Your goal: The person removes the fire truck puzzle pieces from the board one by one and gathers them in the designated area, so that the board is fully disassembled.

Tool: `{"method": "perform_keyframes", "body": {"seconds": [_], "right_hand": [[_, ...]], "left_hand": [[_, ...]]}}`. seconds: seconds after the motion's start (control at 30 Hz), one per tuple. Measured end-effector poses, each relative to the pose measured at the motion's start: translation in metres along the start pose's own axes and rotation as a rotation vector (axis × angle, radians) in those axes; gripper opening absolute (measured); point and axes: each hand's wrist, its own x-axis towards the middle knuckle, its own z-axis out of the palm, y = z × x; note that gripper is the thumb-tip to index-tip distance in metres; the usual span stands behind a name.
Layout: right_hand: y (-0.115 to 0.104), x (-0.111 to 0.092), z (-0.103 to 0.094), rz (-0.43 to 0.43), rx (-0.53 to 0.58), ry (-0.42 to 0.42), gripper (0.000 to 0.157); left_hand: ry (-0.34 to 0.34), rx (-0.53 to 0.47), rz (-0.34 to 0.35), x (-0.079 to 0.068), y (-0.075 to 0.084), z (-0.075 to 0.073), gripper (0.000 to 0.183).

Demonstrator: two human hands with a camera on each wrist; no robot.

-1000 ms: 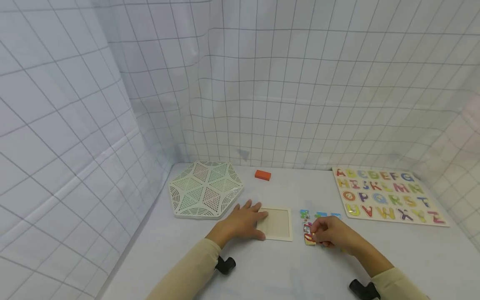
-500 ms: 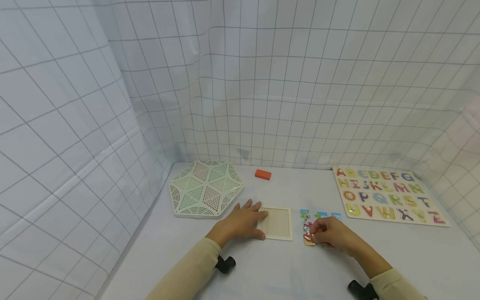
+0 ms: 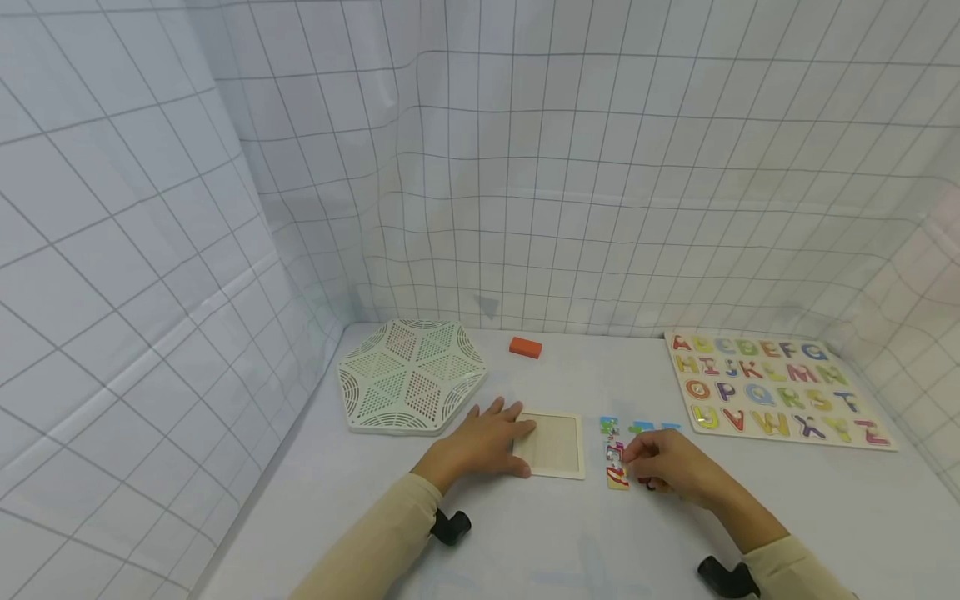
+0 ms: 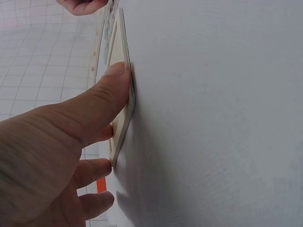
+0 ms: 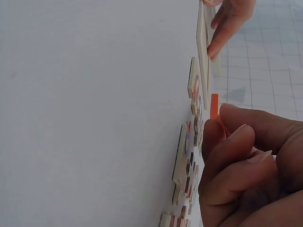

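My left hand [image 3: 483, 443] lies with fingers spread over the left side of a shallow wooden puzzle tray [image 3: 557, 476]. In the left wrist view, the thumb [image 4: 106, 94] presses the tray's rim. To the tray's right lie colourful puzzle pieces [image 3: 617, 477], some hidden under my right hand [image 3: 671, 467]. The right hand has curled fingers, with thumb and forefinger together just above the pieces. Whether a piece sits between those fingertips is hidden in both the head view and the right wrist view.
A pale perforated hexagonal board [image 3: 411, 379] lies at the back left. An orange block [image 3: 526, 347] is near the back edge. At the right lies an alphabet board [image 3: 780, 392] with coloured letters. White gridded cloth [image 3: 525, 167] surrounds the white table [image 3: 525, 550].
The right hand shifts only slightly beside the pieces, and the lower-left piece beside its fingertips shows a different part of its picture. My left hand keeps its place on the tray.
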Motion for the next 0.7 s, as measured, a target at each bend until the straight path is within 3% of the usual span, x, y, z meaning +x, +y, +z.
{"method": "perform_keyframes", "body": {"seconds": [0.7], "right_hand": [[0.0, -0.0012, -0.0059, -0.032, 0.042, -0.029, 0.021]], "left_hand": [[-0.011, 0.004, -0.003, 0.001, 0.0022, -0.0024, 0.078]]}}
